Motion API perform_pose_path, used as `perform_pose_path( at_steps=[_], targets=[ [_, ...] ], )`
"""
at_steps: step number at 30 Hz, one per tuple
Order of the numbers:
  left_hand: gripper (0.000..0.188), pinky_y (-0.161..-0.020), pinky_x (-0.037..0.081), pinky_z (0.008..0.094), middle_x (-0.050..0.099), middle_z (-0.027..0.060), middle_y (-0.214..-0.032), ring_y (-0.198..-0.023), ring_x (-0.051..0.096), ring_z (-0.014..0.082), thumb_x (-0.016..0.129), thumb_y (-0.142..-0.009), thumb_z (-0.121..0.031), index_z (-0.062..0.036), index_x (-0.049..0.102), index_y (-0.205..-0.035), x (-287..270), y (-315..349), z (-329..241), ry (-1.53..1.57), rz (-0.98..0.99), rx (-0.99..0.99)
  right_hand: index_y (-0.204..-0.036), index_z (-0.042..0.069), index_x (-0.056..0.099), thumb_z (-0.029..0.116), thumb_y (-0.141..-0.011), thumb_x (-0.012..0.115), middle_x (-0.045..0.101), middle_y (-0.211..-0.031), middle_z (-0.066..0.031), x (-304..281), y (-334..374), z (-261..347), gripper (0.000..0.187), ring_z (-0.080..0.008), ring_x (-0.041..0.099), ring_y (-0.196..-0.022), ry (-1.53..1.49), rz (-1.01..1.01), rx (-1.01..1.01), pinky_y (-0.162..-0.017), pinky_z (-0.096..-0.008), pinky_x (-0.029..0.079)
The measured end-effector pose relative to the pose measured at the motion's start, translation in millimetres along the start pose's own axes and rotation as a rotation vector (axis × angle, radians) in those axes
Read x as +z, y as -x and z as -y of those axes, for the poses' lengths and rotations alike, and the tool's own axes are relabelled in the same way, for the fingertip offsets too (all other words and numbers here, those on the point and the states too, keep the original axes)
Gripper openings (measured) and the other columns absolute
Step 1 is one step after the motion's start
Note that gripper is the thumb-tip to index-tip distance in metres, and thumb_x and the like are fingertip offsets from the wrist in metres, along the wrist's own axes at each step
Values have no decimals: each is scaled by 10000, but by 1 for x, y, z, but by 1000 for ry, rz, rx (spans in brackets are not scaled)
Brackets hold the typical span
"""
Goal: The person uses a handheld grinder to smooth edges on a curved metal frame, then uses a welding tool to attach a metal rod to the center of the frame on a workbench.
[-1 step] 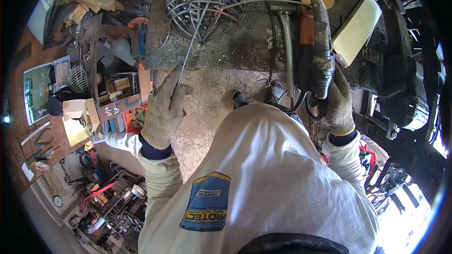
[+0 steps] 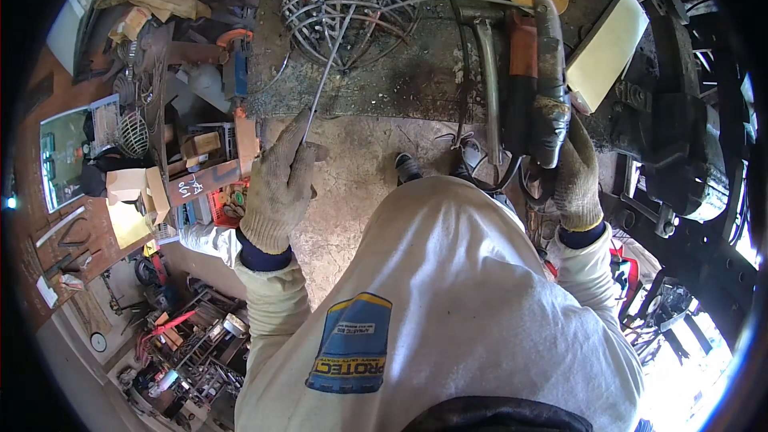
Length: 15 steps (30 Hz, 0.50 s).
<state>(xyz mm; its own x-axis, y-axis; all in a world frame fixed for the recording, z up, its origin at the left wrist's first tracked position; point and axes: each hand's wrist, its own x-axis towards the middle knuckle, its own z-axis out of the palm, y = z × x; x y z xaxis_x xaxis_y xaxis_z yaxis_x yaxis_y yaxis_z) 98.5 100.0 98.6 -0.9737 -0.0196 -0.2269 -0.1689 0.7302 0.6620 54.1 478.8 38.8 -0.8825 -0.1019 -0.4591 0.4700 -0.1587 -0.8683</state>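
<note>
At the far edge stands a domed wire cage (image 2: 352, 0) of grey metal rods on the bench (image 2: 384, 92). My left hand (image 2: 280, 184), in a knitted work glove, is closed around a thin metal rod (image 2: 330, 72). The rod's far end reaches the cage. My right hand (image 2: 578, 172), gloved too, grips a tape-wrapped welding electrode holder (image 2: 550, 84). From its jaw a thin welding electrode (image 2: 456, 0) runs left to the cage's wires. The holder partly hides my right fingers.
Just left of the holder lie an angle grinder (image 2: 522, 48) with a yellow disc and a metal hammer (image 2: 488, 72). A pale box (image 2: 608, 52) and a dark vise (image 2: 680, 152) are at the right. Cardboard boxes (image 2: 140, 196) and tools crowd the left.
The electrode holder has shifted slightly right with my right hand. The small red glow at the electrode's tip is fainter. My left hand has not visibly moved.
</note>
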Motion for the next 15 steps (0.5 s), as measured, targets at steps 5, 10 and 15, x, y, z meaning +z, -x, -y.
perform_pose_path(
  at_steps=[5, 10, 15],
  targets=[
    [463, -505, 504, 275, 744, 131, -944, -521, 598, 121, 468, -1027, -141, -18, 476, -1473, 3, 1, 15, -65, -33, 135, -1346, 2, 532, 241, -1019, 533, 644, -899, -36, 2, 6, -2, 405, -103, 634, -655, -119, -76, -113, -558, -236, 517],
    [461, -506, 503, 274, 743, 126, -941, -527, 600, 121, 459, -1030, -142, -19, 474, -1475, 4, 0, 21, -163, -37, 238, -1361, -6, 522, 245, -1020, 545, 648, -893, -40, 2, 8, -1, 424, -103, 633, -645, -71, -92, -129, -555, -233, 512],
    [464, -498, 501, 277, 745, 123, -942, -520, 595, 121, 455, -1034, -151, -20, 470, -1479, 3, 1, 13, -44, -33, 96, -1372, -13, 518, 231, -1020, 551, 657, -876, -46, 1, 8, 1, 430, -102, 636, -627, -59, -79, -47, -543, -222, 505]
  ],
)
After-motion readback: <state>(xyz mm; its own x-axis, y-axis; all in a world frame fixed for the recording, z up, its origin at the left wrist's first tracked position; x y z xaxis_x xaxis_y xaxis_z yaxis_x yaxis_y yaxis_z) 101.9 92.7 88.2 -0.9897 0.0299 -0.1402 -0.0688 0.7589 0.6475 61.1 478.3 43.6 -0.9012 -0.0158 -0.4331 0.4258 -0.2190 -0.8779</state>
